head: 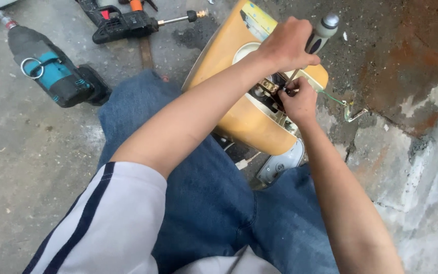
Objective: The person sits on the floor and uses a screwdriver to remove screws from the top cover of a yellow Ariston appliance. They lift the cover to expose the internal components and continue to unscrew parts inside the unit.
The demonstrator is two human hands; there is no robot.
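A person in blue jeans (214,203) and a white short sleeve with dark stripes (112,223) is sitting over a concrete floor (21,152), looking down at both bare hands. The left hand (286,44) is reaching across the body and wrapping all its fingers tightly around the dark grey handle of a screwdriver (320,34), whose thin shaft is angling down into an opening in a yellow-orange appliance casing (244,119). The casing is lying tilted on the floor between the knees, near the middle of the floor's far edge. The right hand (298,101) is sitting just below the screwdriver tip, its fingers pressing together in a pinch on a small part inside the opening (270,87); what exactly it is pinching is too small to tell. A thin green wire (336,99) is trailing out from the casing to the right, ending in a pale clip lying on the floor.

Toward the floor's far left corner, a teal and black cordless drill (51,71) is lying on its side. Beside it, along the far edge, a black and red power tool (122,23) with a long metal bit is lying well apart from the hands.
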